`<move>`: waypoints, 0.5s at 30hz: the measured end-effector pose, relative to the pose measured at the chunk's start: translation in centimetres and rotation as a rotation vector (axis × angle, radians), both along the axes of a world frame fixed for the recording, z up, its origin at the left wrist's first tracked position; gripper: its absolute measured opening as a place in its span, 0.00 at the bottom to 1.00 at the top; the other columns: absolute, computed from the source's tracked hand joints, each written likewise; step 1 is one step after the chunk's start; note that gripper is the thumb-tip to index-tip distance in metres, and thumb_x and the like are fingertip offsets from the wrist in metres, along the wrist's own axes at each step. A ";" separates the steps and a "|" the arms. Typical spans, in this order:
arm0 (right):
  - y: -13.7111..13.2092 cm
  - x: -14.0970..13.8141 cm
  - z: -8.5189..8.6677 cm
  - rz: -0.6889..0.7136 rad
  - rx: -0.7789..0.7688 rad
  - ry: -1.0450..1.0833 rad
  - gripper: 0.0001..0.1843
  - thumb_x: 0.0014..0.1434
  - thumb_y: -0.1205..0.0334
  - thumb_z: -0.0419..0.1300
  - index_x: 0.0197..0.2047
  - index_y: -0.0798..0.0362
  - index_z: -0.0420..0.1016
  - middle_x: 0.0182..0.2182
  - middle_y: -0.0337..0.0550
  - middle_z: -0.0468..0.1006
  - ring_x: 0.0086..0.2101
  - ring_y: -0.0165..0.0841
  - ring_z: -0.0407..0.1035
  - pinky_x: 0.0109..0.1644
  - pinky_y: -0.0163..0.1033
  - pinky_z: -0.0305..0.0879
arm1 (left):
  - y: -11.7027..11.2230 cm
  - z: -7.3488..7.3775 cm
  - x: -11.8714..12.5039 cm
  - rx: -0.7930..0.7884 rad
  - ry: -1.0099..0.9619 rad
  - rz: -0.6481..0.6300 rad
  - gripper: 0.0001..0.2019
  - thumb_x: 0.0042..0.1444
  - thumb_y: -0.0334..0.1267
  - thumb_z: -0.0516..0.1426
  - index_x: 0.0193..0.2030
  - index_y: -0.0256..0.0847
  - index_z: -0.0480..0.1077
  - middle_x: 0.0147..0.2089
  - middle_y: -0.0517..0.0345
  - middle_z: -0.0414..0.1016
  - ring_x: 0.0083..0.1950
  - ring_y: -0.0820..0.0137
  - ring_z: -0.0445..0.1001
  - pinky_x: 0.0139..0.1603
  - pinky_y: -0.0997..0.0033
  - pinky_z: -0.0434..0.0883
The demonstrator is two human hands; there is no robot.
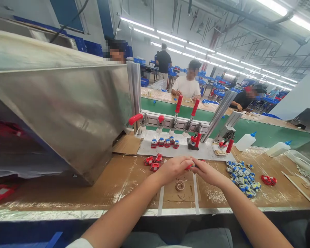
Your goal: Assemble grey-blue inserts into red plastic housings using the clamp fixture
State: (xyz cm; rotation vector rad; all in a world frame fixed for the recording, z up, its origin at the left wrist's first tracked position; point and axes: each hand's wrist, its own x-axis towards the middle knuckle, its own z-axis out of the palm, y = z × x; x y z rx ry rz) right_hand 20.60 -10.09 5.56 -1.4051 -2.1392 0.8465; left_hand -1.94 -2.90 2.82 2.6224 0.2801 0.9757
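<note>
My left hand (173, 169) and my right hand (208, 173) meet above the cardboard-covered bench, fingertips together. Between them is a small red plastic part (188, 167), mostly covered by the fingers. Left of my left hand lie several red plastic housings (155, 167). Behind these, a row of red housings with blue-and-grey inserts (164, 142) stands on the white board (150, 136). To the right of my right hand is a heap of small blue, grey and yellow parts (241, 177). A round ring-like object (180, 185) rests on the cardboard below my hands.
Toggle clamps with red handles (179, 104) are mounted on a metal rail behind the board. A large sheet-metal bin (93, 113) fills the left side. Two white bottles (245, 142) and red parts (268, 179) are at right. Co-workers (186, 84) sit across a green conveyor (158, 106).
</note>
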 end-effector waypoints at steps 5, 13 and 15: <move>1.2 0.2 -2.5 -0.088 0.052 0.450 0.23 0.67 0.44 0.59 0.57 0.51 0.75 0.45 0.47 0.80 0.41 0.38 0.74 0.48 0.45 0.73 | 0.2 2.2 1.1 -0.210 -0.013 -0.040 0.28 0.66 0.38 0.59 0.71 0.49 0.58 0.67 0.50 0.71 0.66 0.61 0.71 0.67 0.58 0.69; 3.3 -1.1 -4.1 -0.259 0.000 0.720 0.30 0.63 0.33 0.56 0.49 0.52 0.77 0.40 0.46 0.80 0.40 0.40 0.75 0.46 0.44 0.73 | 0.9 1.1 4.2 -0.464 -0.139 0.271 0.22 0.59 0.40 0.65 0.61 0.46 0.72 0.59 0.54 0.78 0.58 0.62 0.77 0.62 0.61 0.73; 4.0 -0.2 -4.1 -0.278 -0.090 0.721 0.34 0.63 0.28 0.52 0.45 0.54 0.77 0.36 0.46 0.80 0.33 0.37 0.75 0.38 0.42 0.72 | 1.3 0.8 4.4 -0.505 -0.141 0.280 0.22 0.58 0.39 0.65 0.60 0.47 0.73 0.57 0.56 0.79 0.56 0.63 0.78 0.59 0.63 0.75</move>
